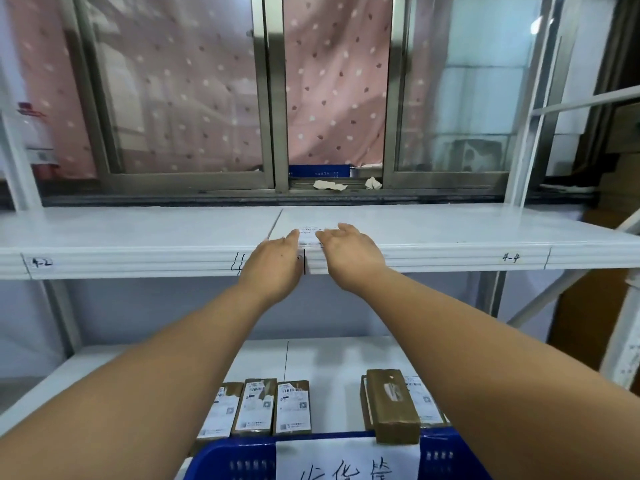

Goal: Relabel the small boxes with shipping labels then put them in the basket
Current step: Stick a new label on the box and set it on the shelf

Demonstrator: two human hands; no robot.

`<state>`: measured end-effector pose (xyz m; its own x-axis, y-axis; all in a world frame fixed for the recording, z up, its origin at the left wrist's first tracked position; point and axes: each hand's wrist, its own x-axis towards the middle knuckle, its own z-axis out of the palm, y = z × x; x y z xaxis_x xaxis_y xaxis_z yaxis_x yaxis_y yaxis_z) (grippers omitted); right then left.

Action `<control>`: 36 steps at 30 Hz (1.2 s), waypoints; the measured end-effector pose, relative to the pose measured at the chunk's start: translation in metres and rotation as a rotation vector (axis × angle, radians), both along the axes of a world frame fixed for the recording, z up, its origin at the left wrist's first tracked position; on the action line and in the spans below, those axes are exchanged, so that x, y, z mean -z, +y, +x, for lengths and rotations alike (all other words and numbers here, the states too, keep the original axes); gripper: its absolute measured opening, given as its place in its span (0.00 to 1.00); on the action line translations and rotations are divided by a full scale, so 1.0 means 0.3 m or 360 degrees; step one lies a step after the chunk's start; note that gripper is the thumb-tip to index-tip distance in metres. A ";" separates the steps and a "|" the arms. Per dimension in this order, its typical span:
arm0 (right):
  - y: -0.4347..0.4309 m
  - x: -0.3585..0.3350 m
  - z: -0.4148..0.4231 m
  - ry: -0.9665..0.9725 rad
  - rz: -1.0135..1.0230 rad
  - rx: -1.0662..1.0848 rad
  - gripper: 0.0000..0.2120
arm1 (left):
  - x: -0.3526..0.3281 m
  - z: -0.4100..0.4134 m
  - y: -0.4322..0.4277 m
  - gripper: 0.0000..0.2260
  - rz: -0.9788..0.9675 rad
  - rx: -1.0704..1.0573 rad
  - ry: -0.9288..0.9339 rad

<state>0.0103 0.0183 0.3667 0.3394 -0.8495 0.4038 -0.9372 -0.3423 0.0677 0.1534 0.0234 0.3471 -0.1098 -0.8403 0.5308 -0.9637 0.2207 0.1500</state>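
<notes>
Paper shipping label [307, 236] on the white upper shelf [138, 233], centre of frame, with both your hands at its edges.
Your left hand [273, 268] touches the label's left edge and your right hand [349, 254] lies over its right edge. The fingers of both are extended and loosely spread, and neither visibly closes on the sheet. The small boxes [254, 405] stand in a row at lower centre, and one brown box [391, 407] is propped on the rim of the blue basket [225, 459] at the bottom edge. Risks: a thin sheet lying flat will probably slide under your fingertips rather than lift, and it may crease if you raise one edge first. Your right forearm passes close beside the propped box and could knock it off the rim.
</notes>
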 end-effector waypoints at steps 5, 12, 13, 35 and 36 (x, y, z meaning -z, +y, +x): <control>-0.005 0.009 0.012 -0.0010 -0.0120 0.0036 0.12 | -0.006 0.008 -0.001 0.21 0.0036 -0.0027 0.0018; -0.015 0.014 -0.002 0.0024 -0.0230 -0.0041 0.12 | -0.027 -0.015 0.012 0.07 0.0027 -0.0186 0.0040; -0.012 0.009 -0.005 0.0052 -0.0248 -0.0041 0.12 | -0.028 -0.018 0.010 0.07 0.0017 -0.0196 0.0046; 0.007 0.012 -0.055 -0.1210 -0.0351 0.0015 0.14 | -0.018 -0.036 0.000 0.09 0.0019 -0.0237 0.0010; 0.013 0.013 -0.057 -0.1229 -0.0393 -0.0021 0.14 | -0.019 -0.037 0.002 0.07 0.0045 -0.0211 0.0033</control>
<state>-0.0068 0.0221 0.3626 -0.1022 -0.7030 0.7038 -0.7463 -0.4136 -0.5216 0.1422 0.0241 0.3527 0.0139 -0.8614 0.5077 -0.9808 0.0871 0.1745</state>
